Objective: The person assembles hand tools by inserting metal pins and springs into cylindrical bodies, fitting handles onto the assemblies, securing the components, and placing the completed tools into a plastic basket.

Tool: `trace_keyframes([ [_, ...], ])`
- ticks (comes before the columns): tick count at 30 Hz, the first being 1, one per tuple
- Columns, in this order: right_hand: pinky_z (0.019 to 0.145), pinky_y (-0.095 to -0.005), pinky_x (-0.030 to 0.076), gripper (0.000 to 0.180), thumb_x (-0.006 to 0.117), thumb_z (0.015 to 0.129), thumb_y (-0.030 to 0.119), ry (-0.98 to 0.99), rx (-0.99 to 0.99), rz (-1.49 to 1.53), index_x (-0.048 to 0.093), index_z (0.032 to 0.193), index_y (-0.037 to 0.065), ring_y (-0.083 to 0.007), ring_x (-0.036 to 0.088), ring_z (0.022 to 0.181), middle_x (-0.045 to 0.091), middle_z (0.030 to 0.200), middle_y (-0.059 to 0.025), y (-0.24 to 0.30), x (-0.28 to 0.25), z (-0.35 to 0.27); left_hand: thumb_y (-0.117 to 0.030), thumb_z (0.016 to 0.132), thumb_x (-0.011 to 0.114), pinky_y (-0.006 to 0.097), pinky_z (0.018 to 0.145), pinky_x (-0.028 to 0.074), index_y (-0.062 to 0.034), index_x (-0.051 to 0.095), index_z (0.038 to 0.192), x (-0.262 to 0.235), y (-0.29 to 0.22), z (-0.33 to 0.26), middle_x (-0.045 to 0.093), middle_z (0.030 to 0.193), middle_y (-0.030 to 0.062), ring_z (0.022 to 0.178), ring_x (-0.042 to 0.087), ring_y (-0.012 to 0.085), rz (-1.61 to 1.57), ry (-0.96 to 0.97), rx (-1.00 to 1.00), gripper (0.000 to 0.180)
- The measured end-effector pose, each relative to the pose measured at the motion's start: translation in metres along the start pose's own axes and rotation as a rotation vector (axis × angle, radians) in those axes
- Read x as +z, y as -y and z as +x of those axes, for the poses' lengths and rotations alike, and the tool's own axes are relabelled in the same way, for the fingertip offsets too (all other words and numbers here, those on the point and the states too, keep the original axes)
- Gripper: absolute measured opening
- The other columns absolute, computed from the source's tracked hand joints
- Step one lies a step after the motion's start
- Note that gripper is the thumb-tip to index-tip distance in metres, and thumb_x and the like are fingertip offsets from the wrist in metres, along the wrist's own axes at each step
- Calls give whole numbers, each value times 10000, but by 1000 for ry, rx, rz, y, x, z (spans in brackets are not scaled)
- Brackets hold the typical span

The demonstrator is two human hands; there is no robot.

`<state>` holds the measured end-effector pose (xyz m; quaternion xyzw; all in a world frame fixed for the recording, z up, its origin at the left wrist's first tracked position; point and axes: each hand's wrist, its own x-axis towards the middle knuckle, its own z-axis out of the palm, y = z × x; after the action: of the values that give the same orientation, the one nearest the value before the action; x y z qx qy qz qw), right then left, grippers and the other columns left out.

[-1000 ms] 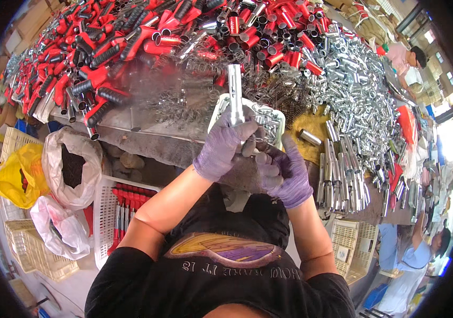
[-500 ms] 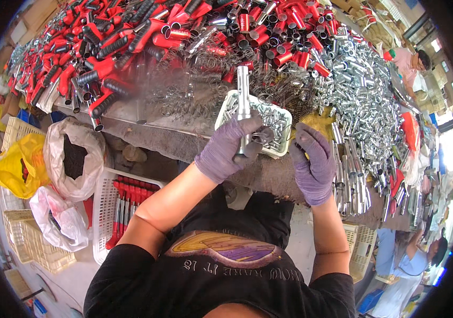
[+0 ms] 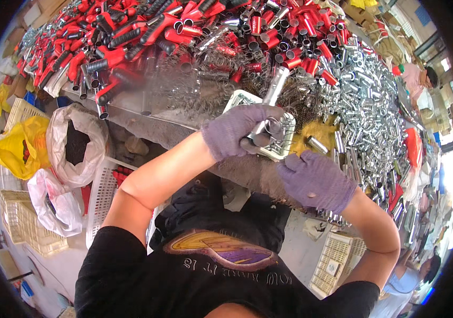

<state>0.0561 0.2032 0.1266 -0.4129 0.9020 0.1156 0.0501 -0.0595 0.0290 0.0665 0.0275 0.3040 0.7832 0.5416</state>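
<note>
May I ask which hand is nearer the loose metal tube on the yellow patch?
Right hand: just below the loose metal tube in the picture; left hand: farther, to its left.

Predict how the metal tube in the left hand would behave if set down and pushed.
The metal tube looks round-sided, so it would probably roll. Stood on end, its long, slim shape might tip. Its shiny surface could slip in the gloved left hand.

the left hand [image 3: 239, 130] hides the middle of the metal tube [image 3: 275, 86] and part of the pale tray [image 3: 276, 155] from us. we cannot tell whether the right hand [image 3: 319, 180] grips anything. we see some red-handled tools [image 3: 124, 78] smeared by blur, their pile cut off along the far edge.
</note>
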Motion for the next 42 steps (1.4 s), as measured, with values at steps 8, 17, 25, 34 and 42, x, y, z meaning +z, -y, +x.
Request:
trace_keyframes([
  [8, 634, -368, 516, 242, 541, 752, 127, 348, -3, 90, 591, 944, -13, -275, 613, 718, 610, 820, -151, 24, 15, 20, -280, 862, 632, 177, 293, 292, -86, 525, 974, 29, -1, 22, 577, 661, -5, 386, 450, 33, 481, -24, -4, 248],
  [17, 669, -275, 479, 278, 660, 787, 136, -724, 663, 839, 630, 1055, 69, -130, 576, 773, 623, 915, -42, -24, -27, -13, -296, 814, 693, 330, 633, 437, -38, 552, 1060, -22, -33, 53, 558, 746, 85, 677, 522, 163, 1471, -532, 732, 383],
  [25, 559, -198, 442, 324, 604, 892, 218, -1154, 911, 1020, 566, 1185, 86, -74, 548, 692, 632, 925, -59, -88, -6, 33, -441, 803, 650, 400, 746, 464, -45, 503, 1133, -6, -16, 22, 614, 890, 198, 877, 616, 334, 1323, -305, 595, 536],
  [34, 780, -250, 471, 282, 541, 916, 265, -626, 669, 1118, 653, 1063, 52, -92, 592, 827, 666, 901, -56, -93, 4, 110, -255, 860, 630, 312, 692, 493, 5, 518, 1192, -63, 12, -42, 616, 884, 102, 783, 612, 153, 1029, -351, 695, 436],
  [42, 857, -413, 493, 261, 510, 824, 82, -176, 664, -338, 604, 1067, 107, -289, 593, 1036, 615, 1084, -102, -323, 41, 214, -372, 826, 651, 398, 638, 513, -65, 570, 1134, -109, 42, -40, 642, 918, 159, 779, 632, 361, 1417, -350, 885, 443],
])
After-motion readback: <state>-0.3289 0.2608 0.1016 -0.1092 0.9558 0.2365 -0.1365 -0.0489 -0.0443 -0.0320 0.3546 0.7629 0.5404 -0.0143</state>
